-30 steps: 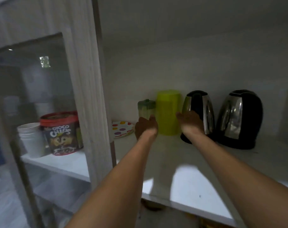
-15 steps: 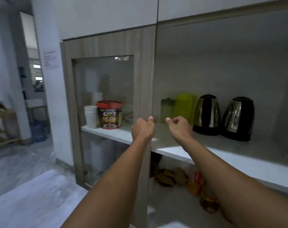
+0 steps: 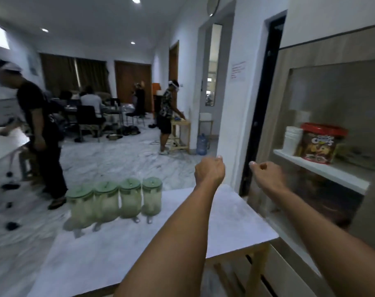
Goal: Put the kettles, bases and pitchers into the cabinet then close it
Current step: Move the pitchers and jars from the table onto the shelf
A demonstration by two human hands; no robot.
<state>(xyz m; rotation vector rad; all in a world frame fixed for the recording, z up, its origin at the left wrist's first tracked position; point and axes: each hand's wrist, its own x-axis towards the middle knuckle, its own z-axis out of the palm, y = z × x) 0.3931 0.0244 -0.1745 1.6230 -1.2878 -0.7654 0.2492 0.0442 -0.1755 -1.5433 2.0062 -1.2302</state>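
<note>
Pitchers: four green-lidded pitchers (image 3: 115, 202) stand in a row at the far left edge of the white surface (image 3: 225, 221), handles toward the camera, blurred by head motion.
Change: half a second ago the view faced the open cabinet shelf with two kettles and two containers on it; now it has swung left to the surface, and both hands have come away from the shelf carrying nothing.
Meaning: it looks like the previous item is stowed and the pitchers are next; the cabinet is not yet closed.
Left hand: left hand (image 3: 210, 171) hangs above the surface, loosely curled and holding nothing, near the pitchers but apart from them, up and to their right.
Right hand: right hand (image 3: 268, 174) is likewise loosely curled and empty, farther right, before the cabinet's glass door (image 3: 332, 93).
Cabinet: behind the glass stand a cereal tub (image 3: 320, 143) and stacked white cups (image 3: 292, 140).
</note>
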